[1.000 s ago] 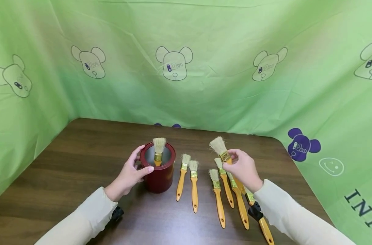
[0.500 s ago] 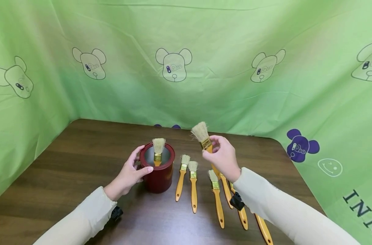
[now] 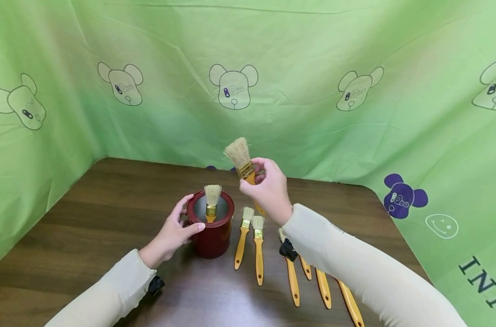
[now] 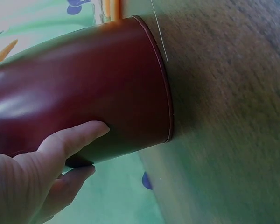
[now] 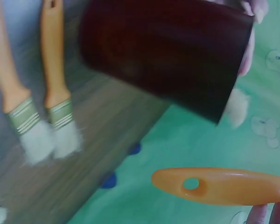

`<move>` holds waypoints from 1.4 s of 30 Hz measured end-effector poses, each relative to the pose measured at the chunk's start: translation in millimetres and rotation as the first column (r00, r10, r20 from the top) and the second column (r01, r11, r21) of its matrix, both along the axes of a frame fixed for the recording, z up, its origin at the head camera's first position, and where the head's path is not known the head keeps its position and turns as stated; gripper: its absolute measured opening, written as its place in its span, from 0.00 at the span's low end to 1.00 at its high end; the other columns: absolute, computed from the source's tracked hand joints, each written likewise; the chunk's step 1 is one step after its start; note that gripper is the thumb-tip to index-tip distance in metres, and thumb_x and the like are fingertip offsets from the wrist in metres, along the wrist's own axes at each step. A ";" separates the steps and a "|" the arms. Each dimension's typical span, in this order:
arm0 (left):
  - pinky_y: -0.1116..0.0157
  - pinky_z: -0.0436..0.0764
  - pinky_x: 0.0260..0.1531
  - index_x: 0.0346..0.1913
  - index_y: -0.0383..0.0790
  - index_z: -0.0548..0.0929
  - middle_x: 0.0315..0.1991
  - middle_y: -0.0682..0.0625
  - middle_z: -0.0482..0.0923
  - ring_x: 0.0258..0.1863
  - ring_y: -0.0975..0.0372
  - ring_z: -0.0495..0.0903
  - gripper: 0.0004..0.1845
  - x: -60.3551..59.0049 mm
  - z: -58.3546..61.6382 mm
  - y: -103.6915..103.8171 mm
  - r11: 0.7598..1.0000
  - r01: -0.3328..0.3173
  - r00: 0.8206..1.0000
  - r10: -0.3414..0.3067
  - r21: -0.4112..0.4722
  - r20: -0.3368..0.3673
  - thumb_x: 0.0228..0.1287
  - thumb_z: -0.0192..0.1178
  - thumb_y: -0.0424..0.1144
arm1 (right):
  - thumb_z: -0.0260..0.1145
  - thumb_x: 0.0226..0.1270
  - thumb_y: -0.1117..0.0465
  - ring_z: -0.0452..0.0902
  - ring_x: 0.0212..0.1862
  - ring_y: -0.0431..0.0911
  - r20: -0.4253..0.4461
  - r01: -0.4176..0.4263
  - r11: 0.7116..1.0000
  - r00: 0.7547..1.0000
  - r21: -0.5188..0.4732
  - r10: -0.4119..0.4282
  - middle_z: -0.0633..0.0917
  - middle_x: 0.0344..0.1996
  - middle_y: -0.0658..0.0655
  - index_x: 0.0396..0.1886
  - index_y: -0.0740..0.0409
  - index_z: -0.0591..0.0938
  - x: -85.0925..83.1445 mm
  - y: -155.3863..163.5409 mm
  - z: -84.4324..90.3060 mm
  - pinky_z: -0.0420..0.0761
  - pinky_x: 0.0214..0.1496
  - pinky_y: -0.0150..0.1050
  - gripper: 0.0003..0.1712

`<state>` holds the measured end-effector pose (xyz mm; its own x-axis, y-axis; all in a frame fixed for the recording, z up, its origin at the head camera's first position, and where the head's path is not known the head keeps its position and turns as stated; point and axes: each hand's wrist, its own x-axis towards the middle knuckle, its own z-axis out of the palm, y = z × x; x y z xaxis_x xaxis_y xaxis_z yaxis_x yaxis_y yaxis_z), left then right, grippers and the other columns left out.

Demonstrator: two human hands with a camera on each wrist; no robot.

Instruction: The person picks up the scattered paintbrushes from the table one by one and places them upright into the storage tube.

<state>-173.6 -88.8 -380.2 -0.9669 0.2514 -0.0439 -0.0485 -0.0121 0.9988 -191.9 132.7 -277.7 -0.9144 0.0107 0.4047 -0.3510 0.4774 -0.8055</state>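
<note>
A dark red cylindrical cup (image 3: 212, 234) stands on the brown wooden table (image 3: 109, 200), with one paintbrush (image 3: 211, 200) upright inside it, bristles up. My left hand (image 3: 172, 234) grips the cup's left side; its thumb and fingers (image 4: 77, 140) wrap round the cup wall (image 4: 93, 84). My right hand (image 3: 268, 190) holds a wide orange-handled paintbrush (image 3: 240, 156) in the air, bristles up, above and right of the cup. The handle end with its hole (image 5: 214, 185) shows in the right wrist view, near the cup (image 5: 168, 51).
Several orange-handled brushes lie in a row right of the cup, two of them (image 3: 249, 243) nearest it and others (image 3: 317, 281) partly under my right sleeve. Green printed cloth (image 3: 248, 81) walls the table on the back and both sides.
My right hand has lifted the wide brush from the row and carried it up and left toward the cup. The left hand and the cup have stayed put.
</note>
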 end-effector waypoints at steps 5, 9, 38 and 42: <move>0.58 0.75 0.29 0.74 0.47 0.51 0.58 0.36 0.59 0.44 0.54 0.70 0.42 -0.6 -1.2 0.7 1.000 -0.001 1.000 0.001 -0.002 0.002 0.60 0.62 0.30 | 0.68 0.49 0.66 0.75 0.39 0.51 -0.014 -0.044 0.996 0.999 -0.082 0.043 0.77 0.41 0.60 0.54 0.65 0.75 -0.1 -23.6 9.4 0.78 0.40 0.41 0.29; 0.58 0.74 0.29 0.74 0.48 0.51 0.58 0.36 0.59 0.42 0.55 0.70 0.43 -0.8 -2.1 0.4 1.000 0.002 1.000 -0.002 -0.002 0.009 0.60 0.61 0.30 | 0.68 0.49 0.65 0.76 0.38 0.51 -0.022 -0.067 0.991 0.998 -0.113 0.065 0.78 0.41 0.60 0.55 0.64 0.75 1.5 -39.5 15.5 0.79 0.38 0.41 0.29; 0.59 0.75 0.29 0.74 0.46 0.50 0.58 0.36 0.58 0.42 0.57 0.72 0.43 -0.3 -1.3 0.9 1.000 0.006 1.000 -0.006 0.024 0.006 0.60 0.61 0.30 | 0.68 0.53 0.66 0.75 0.38 0.51 0.047 -0.169 0.965 0.982 -0.199 0.182 0.76 0.42 0.61 0.58 0.65 0.68 1.1 -64.9 -15.7 0.78 0.38 0.37 0.32; 0.60 0.73 0.28 0.74 0.46 0.50 0.58 0.36 0.59 0.40 0.58 0.72 0.43 -0.4 -1.3 0.8 1.000 0.003 1.000 -0.003 0.023 0.003 0.60 0.61 0.30 | 0.69 0.52 0.66 0.75 0.37 0.50 0.067 -0.183 0.966 0.978 -0.181 0.197 0.75 0.41 0.61 0.57 0.65 0.69 1.3 -63.9 -23.0 0.78 0.37 0.36 0.31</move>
<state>-174.0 -88.0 -381.6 -0.9660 0.2553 -0.0412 -0.0519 -0.0354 0.9980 -190.6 68.8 -300.7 -0.9370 -0.1035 0.3337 -0.3493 0.2597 -0.9003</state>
